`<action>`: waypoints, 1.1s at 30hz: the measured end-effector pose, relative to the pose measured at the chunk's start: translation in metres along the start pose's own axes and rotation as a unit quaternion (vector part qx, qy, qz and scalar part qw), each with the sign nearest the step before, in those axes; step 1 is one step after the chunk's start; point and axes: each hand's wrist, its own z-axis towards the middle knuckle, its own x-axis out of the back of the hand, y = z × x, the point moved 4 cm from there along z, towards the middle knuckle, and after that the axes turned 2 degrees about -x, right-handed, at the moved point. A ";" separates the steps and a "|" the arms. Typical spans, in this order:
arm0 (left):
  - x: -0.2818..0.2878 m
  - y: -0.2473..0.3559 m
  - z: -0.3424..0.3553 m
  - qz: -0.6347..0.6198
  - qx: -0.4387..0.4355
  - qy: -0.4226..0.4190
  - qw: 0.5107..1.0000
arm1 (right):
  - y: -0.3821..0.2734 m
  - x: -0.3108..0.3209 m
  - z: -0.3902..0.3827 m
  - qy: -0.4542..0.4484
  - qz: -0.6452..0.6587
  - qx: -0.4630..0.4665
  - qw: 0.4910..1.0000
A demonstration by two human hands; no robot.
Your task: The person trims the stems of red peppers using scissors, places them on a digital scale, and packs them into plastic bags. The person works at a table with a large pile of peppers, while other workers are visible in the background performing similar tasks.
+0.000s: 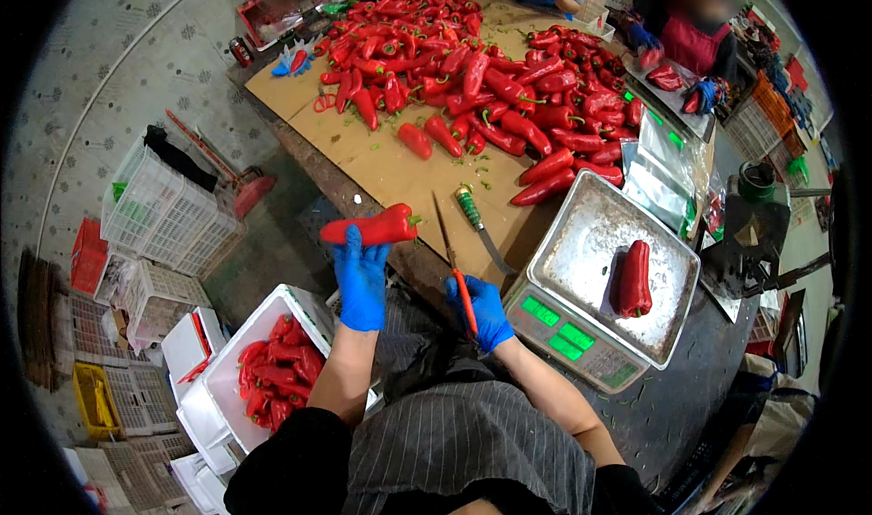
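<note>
My left hand (363, 279), in a blue glove, is closed around a long red pepper (371, 227) with a green stem pointing right. My right hand (486, 315), gloved the same, grips scissors (464, 294) with orange handles, their dark blades pointing away over the table edge. A knife (470, 210) with a green handle lies just beyond the scissors. To the right, another red pepper (635, 279) rests on the metal pan (581, 233) of a scale with lit green displays. A large heap of red peppers (509, 88) covers the far part of the table.
Below left stands a white foam box (227, 397) holding red peppers. Plastic crates (173, 206) and a red-handled broom (204, 147) are on the floor at left. Silver bags (663, 165) lie beyond the scale. Two co-workers (695, 38) stand at the far side.
</note>
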 end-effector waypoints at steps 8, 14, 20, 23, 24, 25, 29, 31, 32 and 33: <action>-0.021 0.007 -0.012 0.113 -0.038 -0.050 0.992 | 0.007 0.018 0.031 0.005 -0.301 0.036 0.953; -0.048 -0.001 -0.033 0.205 -0.075 -0.135 0.966 | -0.106 0.031 -0.016 0.045 -0.187 0.267 0.944; -0.098 0.005 -0.063 0.224 -0.034 -0.245 0.943 | -0.071 0.046 -0.043 -0.057 0.071 0.118 0.989; -0.114 0.006 -0.069 0.242 -0.022 -0.303 0.921 | -0.061 0.052 -0.061 -0.059 0.208 0.030 0.976; -0.117 0.003 -0.071 0.260 -0.022 -0.320 0.911 | -0.061 0.055 -0.066 -0.050 0.217 0.024 0.975; -0.119 -0.001 -0.072 0.253 -0.011 -0.304 0.918 | -0.062 0.059 -0.070 -0.039 0.227 0.018 0.973; -0.128 -0.013 -0.070 0.268 -0.015 -0.265 0.926 | -0.066 0.073 -0.085 0.022 0.121 0.067 0.990; -0.126 -0.014 -0.069 0.248 0.032 -0.239 0.938 | -0.067 0.078 -0.092 0.020 0.040 0.083 0.996; -0.122 -0.016 -0.066 0.243 0.014 -0.236 0.941 | -0.076 0.083 -0.095 0.024 0.015 0.086 0.996; -0.119 -0.014 -0.056 0.274 -0.036 -0.263 0.924 | -0.080 0.093 -0.099 0.053 0.013 0.072 0.996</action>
